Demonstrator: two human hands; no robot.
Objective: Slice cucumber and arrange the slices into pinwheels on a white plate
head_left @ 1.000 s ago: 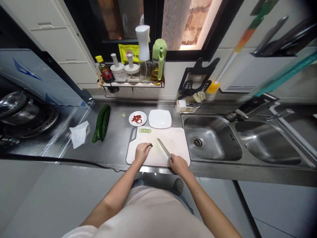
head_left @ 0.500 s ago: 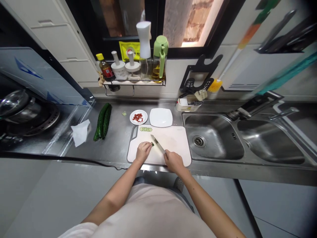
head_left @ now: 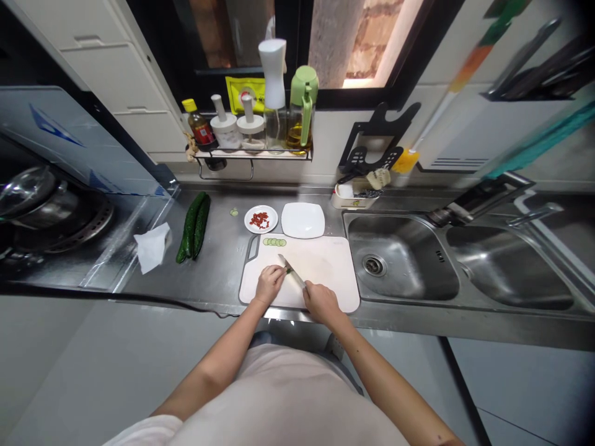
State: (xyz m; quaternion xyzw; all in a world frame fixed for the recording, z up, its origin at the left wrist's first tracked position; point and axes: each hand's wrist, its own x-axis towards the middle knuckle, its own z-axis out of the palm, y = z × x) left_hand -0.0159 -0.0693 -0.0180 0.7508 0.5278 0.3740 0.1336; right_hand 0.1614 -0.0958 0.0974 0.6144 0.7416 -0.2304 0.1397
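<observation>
My right hand grips the handle of a kitchen knife, its blade slanting up and left over the white cutting board. On the board my left hand is closed, its fingertips pinching a small dark-green piece of cucumber that touches the blade; most of that piece is hidden. A row of several cucumber slices lies along the board's upper left. Behind the board stand a white plate with chopped red pieces and a bare white square plate.
Two whole cucumbers and a white paper towel lie to the left, with a pot on the stove beyond. A double sink adjoins the board's right. Bottles and jars stand on a wall rack.
The knife and my right hand have shifted slightly left, bringing the blade against the cucumber piece. My left hand stays in about the same place.
</observation>
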